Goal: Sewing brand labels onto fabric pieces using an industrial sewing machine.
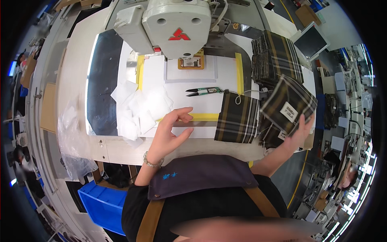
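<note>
- Cloth (282,94), dark plaid with a white label (289,111) facing up, is raised and tilted in the right hand (300,135), at 3 o'clock over the bench (197,146); the stack (278,56) lies beyond it, towards 1 o'clock.
- The step seems to be handling this piece over the lower piece (272,138); whether it is being lifted or laid cannot be told.
- Either way, good handling would mean holding the label uppermost, levelling the tilt and squaring the edges (a rushed drop would probably leave a folded corner).
- A second grip on the 10 o'clock corner would steady the soft fabric; the left hand (171,131) is free for that.
- The cord (238,99) by the snips (203,91) loops over the flat piece (237,117), so care is due there against snagging.
- Right arm: the forearm angles towards 2 o'clock, slightly blurred. Its fingers are closed on the cloth's edge near 5 o'clock, with part of the grip on top; the underside is hidden.
- Left arm: the forearm points to 1 o'clock, the palm turned roughly towards 3. Its fingers curl loosely, well parted from the thumb, and hold nothing; the white squares (141,107) lie near, at 10 o'clock from it.
</note>
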Tool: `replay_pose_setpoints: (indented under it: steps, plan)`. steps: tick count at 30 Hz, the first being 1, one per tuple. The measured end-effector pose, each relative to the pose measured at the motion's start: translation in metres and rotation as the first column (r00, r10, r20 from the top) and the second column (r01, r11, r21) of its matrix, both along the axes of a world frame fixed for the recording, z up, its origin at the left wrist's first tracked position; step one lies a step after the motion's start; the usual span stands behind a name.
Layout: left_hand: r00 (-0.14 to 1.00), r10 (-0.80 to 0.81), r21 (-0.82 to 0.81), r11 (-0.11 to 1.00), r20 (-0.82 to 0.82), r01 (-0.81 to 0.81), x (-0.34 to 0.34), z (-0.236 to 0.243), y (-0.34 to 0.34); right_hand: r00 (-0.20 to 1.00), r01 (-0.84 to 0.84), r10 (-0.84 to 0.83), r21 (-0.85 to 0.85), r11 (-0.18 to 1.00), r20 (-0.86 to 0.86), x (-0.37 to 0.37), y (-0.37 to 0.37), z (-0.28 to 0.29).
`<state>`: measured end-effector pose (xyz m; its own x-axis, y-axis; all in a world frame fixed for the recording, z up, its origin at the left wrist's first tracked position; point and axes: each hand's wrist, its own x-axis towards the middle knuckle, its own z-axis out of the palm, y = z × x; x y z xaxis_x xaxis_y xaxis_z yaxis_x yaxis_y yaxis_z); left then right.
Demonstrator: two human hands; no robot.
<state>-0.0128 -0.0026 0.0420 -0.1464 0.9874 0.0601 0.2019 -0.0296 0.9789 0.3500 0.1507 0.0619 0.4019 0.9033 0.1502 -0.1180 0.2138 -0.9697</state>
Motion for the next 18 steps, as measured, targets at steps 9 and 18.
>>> replay_pose_setpoints:
  steps: [9, 18]
  plan:
    - [0.966, 0.064, 0.036, 0.998, -0.250, -0.057, -0.014, -0.012, -0.002, 0.332, 0.596, 0.013, -0.221, 0.772, 0.943, 0.070, -0.019, -0.019]
    - [0.603, 0.280, 0.068, 0.934, -0.747, -0.350, -0.075, -0.021, -0.024, 0.307, 0.425, -0.224, 0.078, 0.902, 0.925, 0.062, -0.015, -0.009]
